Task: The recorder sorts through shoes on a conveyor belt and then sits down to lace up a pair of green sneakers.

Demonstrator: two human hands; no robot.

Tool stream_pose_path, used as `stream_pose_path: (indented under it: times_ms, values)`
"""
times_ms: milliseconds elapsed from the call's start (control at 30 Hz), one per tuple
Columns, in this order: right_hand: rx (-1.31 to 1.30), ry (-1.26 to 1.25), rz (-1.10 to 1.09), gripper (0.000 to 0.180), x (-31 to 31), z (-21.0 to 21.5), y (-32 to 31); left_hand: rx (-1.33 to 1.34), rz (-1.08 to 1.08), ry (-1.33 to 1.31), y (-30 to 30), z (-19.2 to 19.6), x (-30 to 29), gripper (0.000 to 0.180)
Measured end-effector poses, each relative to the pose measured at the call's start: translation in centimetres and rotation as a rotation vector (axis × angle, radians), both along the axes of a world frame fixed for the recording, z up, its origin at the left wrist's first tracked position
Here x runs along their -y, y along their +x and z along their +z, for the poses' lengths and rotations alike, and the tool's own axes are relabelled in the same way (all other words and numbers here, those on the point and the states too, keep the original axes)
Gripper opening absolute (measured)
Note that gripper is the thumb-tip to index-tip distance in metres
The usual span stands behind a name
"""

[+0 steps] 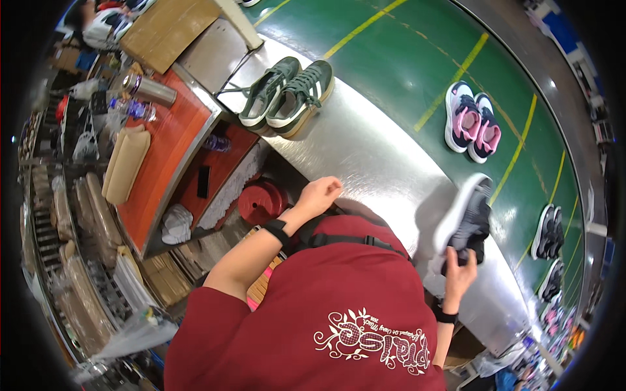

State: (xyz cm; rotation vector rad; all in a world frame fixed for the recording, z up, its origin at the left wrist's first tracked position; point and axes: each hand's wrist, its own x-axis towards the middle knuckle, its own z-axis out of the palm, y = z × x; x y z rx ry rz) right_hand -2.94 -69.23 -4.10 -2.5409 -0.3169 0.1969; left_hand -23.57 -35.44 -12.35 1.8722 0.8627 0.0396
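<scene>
The right hand (460, 274) has its grip pinching a grey-black sneaker (472, 212) at the heel end over the metal counter (378, 153), toe pointing forward, long axis slanting slightly right. The left hand (321, 195) curls loosely, closure unclear. Ornate pale lettering (390, 345) marks the maroon shirt (326, 280).

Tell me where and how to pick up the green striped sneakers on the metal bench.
I'd grip the green striped sneakers by their heels, coming from the person's side with the left hand, the nearer one. They stand upright side by side, heels turned toward the person and toes pointing away, so the open collars offer an edge to pinch.
</scene>
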Motion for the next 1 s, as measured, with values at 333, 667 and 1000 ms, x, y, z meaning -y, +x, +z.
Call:
stream_pose_path:
  times_ms: [333, 667, 1000]
  values:
    - [0.246, -0.475, 0.032, 0.069, 13.5, -3.5, 29.0, -0.444, 0.408, -0.035, -15.0, 0.3, 6.7, 0.018]
    - [0.432, 0.137, 0.724, 0.039, -9.8, -9.5, 12.0, -0.377, 0.868, -0.047, -19.9, 4.3, 9.6, 0.026]
    - [0.342, -0.424, 0.614, 0.058, -15.0, -12.2, -4.4, -0.088, 0.145, 0.711, -9.5, 6.5, -23.3, 0.037]
